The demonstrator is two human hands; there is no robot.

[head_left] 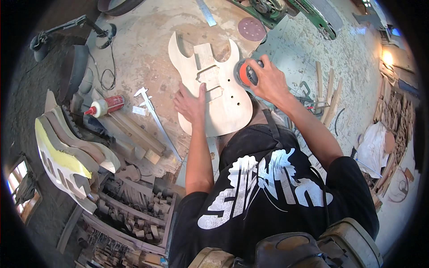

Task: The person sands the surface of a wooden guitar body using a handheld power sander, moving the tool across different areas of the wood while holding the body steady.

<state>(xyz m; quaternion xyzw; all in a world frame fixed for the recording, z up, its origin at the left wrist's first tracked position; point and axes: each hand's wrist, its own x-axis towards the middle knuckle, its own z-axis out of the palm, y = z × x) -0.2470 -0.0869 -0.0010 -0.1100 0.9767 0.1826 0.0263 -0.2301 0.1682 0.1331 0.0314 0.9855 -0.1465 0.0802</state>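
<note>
A pale, unfinished wooden electric guitar body [223, 118] lies on the workbench in front of me, its two horns pointing away. Cut into its face are a neck slot, pickup cavities and several small holes. My left hand [190, 103] grips its left edge at the waist, thumb on the top face and fingers along the side. At the right edge, my right hand [270, 80] is wrapped over a round black and orange-red sander [245, 74]. The sander's disc is tilted up against the body's side, and my palm hides part of it.
On the bench [143, 58] are a caliper [157, 117], a red-and-white glue bottle [105, 106], wood strips [134, 134], a sanding disc [251, 29] and a steel ruler [206, 12]. Left are a desk lamp [67, 31] and stacked guitar bodies [60, 147]. A green machine [308, 15] stands beyond.
</note>
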